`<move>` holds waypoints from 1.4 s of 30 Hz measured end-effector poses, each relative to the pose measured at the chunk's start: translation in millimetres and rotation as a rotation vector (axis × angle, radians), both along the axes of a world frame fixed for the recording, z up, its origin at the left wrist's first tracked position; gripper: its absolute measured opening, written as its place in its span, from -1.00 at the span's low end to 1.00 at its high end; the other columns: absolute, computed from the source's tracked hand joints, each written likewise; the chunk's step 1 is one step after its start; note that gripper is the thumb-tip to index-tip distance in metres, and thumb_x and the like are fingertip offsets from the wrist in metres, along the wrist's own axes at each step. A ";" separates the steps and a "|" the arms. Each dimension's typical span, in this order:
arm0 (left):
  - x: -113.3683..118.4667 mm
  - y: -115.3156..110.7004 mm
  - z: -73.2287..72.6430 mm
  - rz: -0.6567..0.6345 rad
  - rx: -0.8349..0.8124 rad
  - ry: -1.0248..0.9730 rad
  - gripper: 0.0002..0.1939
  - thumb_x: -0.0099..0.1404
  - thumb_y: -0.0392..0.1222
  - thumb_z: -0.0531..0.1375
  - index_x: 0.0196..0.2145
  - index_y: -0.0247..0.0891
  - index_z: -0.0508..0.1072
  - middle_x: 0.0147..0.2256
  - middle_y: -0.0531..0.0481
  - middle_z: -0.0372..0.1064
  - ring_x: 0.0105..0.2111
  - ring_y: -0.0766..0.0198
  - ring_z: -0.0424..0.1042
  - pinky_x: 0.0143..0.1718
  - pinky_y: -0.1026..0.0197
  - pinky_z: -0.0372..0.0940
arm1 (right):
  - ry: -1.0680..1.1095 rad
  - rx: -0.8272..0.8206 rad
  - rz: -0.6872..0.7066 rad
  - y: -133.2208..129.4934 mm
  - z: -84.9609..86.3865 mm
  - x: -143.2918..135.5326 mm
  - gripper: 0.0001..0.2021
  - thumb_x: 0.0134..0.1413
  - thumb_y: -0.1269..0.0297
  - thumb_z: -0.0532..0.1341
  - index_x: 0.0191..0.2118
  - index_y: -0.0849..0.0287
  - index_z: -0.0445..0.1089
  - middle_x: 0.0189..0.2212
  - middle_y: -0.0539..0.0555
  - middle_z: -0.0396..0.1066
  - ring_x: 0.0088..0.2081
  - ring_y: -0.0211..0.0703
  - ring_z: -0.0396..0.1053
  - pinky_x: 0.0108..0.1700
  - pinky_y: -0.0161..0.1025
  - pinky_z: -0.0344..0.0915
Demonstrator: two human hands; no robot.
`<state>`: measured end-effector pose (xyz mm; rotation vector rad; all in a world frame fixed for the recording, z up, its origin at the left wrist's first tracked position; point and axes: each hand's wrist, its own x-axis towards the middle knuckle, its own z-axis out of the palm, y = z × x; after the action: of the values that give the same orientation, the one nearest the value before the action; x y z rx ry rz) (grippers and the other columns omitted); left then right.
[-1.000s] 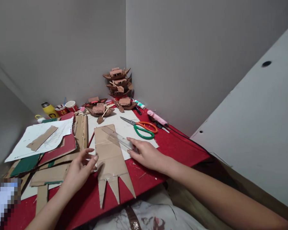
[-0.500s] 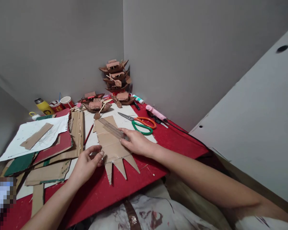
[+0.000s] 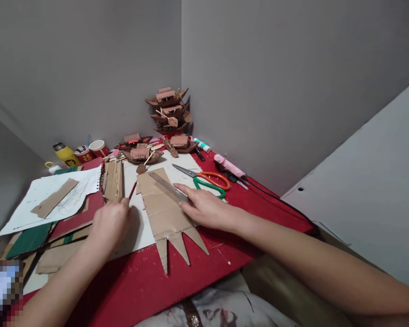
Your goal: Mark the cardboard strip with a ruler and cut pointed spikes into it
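Observation:
My left hand (image 3: pixel 112 223) is closed around the lower end of a dark red pencil (image 3: pixel 132 189), beside the cardboard. The pencil's upper part shows past my fingers. A clear ruler (image 3: pixel 166 187) lies slantwise across a piece of brown cardboard (image 3: pixel 165 213), and my right hand (image 3: pixel 207 208) grips its near end between thumb and fingers. Three pointed strips (image 3: pixel 177 247) stick out from the cardboard's near edge over the red tabletop. Scissors (image 3: pixel 204 177) with one orange and one green handle lie just beyond my right hand.
Several brown model boats (image 3: pixel 168 109) are stacked in the corner, with others in front. Cardboard and paper (image 3: pixel 23 200) are piled at left, near a yellow bottle (image 3: pixel 67 155) and paper cups (image 3: pixel 98 147). A pink corded tool (image 3: pixel 229 165) lies at right.
My left hand has left the cardboard's edge, moved left and closed on the pencil. My right hand stays on the ruler. The whole view has shifted slightly.

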<state>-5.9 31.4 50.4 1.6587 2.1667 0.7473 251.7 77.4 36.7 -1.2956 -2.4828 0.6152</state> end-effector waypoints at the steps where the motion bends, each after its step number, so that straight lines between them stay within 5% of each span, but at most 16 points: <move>1: -0.2 10.9 0.2 0.005 -0.033 0.038 -0.82 0.03 -0.32 0.35 -0.57 -0.21 0.40 -0.35 -0.22 0.44 0.00 -0.27 0.36 -0.13 0.04 0.29 | -0.049 0.013 -0.002 0.6 2.2 -3.8 -0.40 0.25 0.26 0.02 0.37 0.28 0.01 0.04 0.32 0.44 -0.01 0.08 0.43 0.00 -0.09 0.29; 4: 0.6 44.7 -2.0 0.007 -0.136 0.131 -0.91 0.19 -0.25 0.31 -0.35 -0.30 0.49 -0.20 -0.20 0.45 -0.03 -0.08 0.40 -0.03 -0.07 0.29 | -0.163 0.040 -0.024 6.4 8.0 -17.0 -0.41 0.25 0.26 0.00 0.36 0.29 -0.01 0.03 0.36 0.42 -0.01 0.14 0.43 -0.03 -0.06 0.30; 7: 1.3 70.8 -5.0 0.009 -0.218 0.189 -0.69 0.33 -0.10 0.21 -0.02 -0.26 0.42 0.00 -0.14 0.38 -0.05 0.09 0.42 -0.06 -0.06 0.35 | -0.221 0.026 -0.033 12.5 11.1 -26.9 -0.43 0.23 0.24 0.02 0.32 0.30 0.07 -0.04 0.38 0.45 -0.08 0.16 0.46 -0.10 -0.05 0.31; 12: -6.0 88.7 -1.8 0.022 -0.260 0.180 -0.70 0.33 -0.10 0.22 -0.04 -0.27 0.43 -0.04 -0.13 0.39 -0.10 0.12 0.43 -0.12 0.00 0.38 | -0.278 0.022 -0.031 14.1 11.0 -30.7 -0.53 0.22 0.25 0.04 0.22 0.24 0.23 -0.08 0.35 0.46 -0.12 0.11 0.47 -0.16 -0.09 0.33; 15: -20.1 86.3 8.4 0.032 -0.259 0.084 -0.83 0.28 -0.15 0.26 -0.26 -0.32 0.46 -0.29 -0.02 0.43 -0.34 0.27 0.44 -0.32 0.17 0.37 | -0.281 0.022 -0.022 10.7 11.1 -29.8 -0.55 0.19 0.30 0.05 0.17 0.29 0.29 -0.11 0.38 0.49 -0.13 0.15 0.48 -0.19 -0.08 0.33; 18: -35.0 75.2 19.7 0.033 -0.233 -0.094 -0.79 0.24 -0.21 0.25 -0.50 -0.32 0.37 -0.59 0.15 0.27 -0.65 0.43 0.21 -0.59 0.32 0.17 | -0.259 0.011 0.030 4.1 13.2 -30.2 -0.58 0.17 0.26 0.09 0.11 0.30 0.36 -0.14 0.34 0.52 -0.15 0.12 0.49 -0.22 -0.13 0.33; 22: -35.7 55.6 26.7 -0.023 -0.129 -0.392 -0.71 0.16 -0.21 0.18 -0.66 -0.27 0.23 -0.71 0.16 0.13 -0.73 0.48 0.12 -0.65 0.35 0.01 | -0.200 0.026 0.118 -0.8 17.3 -29.4 -0.64 0.18 0.13 0.14 -0.02 0.22 0.47 -0.20 0.24 0.56 -0.19 0.06 0.50 -0.24 -0.18 0.33; 26: -7.7 39.7 26.6 -0.120 -0.061 -0.588 -0.76 0.07 -0.18 0.20 -0.66 -0.23 0.25 -0.71 0.13 0.14 -0.74 0.42 0.17 -0.69 0.33 0.09 | -0.124 0.108 0.031 6.7 19.7 -23.5 -0.65 0.28 0.19 0.06 0.02 0.24 0.44 -0.22 0.21 0.55 -0.18 0.02 0.48 -0.18 -0.17 0.31; 31: 39.2 29.6 31.9 -0.302 -0.079 -0.693 -0.76 0.09 -0.13 0.23 -0.63 -0.24 0.33 -0.70 0.12 0.17 -0.74 0.37 0.25 -0.68 0.31 0.17 | 0.126 0.352 0.135 19.2 12.1 -23.9 -0.38 0.23 0.41 0.11 0.37 0.13 -0.03 -0.07 0.09 0.50 -0.16 -0.12 0.45 -0.12 -0.22 0.32; 34: 55.4 26.6 34.0 -0.399 -0.111 -0.685 -0.71 0.13 -0.02 0.24 -0.59 -0.24 0.34 -0.67 0.11 0.24 -0.72 0.35 0.28 -0.66 0.28 0.22 | 0.193 0.472 0.283 26.8 2.1 -28.1 -0.52 0.19 0.46 0.13 0.23 0.17 0.22 -0.04 0.14 0.50 -0.12 -0.09 0.46 -0.15 -0.22 0.34; 37: 58.1 19.1 26.5 -0.439 -0.086 -0.600 -0.67 0.25 0.06 0.14 -0.46 -0.26 0.43 -0.55 0.02 0.40 -0.60 0.26 0.40 -0.51 0.18 0.36 | 0.297 0.524 0.215 36.1 -4.7 -27.2 -0.79 0.25 0.36 0.13 -0.07 0.26 0.45 -0.21 0.19 0.55 -0.21 -0.05 0.49 -0.20 -0.21 0.35; 39: 55.2 10.8 14.2 -0.471 -0.026 -0.460 -0.71 0.30 0.02 0.15 -0.27 -0.27 0.51 -0.29 -0.13 0.53 -0.24 0.09 0.51 -0.14 0.03 0.39 | 0.420 0.503 0.131 41.9 -7.3 -23.1 -0.78 0.31 0.30 0.09 -0.16 0.26 0.47 -0.28 0.17 0.55 -0.26 -0.09 0.50 -0.21 -0.24 0.35; 42: 48.6 -0.7 -10.9 -0.732 0.015 0.159 -0.54 0.39 -0.02 0.05 0.17 -0.20 0.36 0.26 -0.28 0.19 0.26 -0.13 0.14 0.21 -0.21 0.09 | 0.560 0.403 0.063 46.9 -13.1 -17.2 -0.75 0.36 0.28 0.03 -0.15 0.23 0.45 -0.31 0.11 0.53 -0.30 -0.18 0.49 -0.21 -0.29 0.34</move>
<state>42.6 30.7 39.5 2.3541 1.4369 0.4181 234.5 124.2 23.7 -0.7663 -2.0435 0.3908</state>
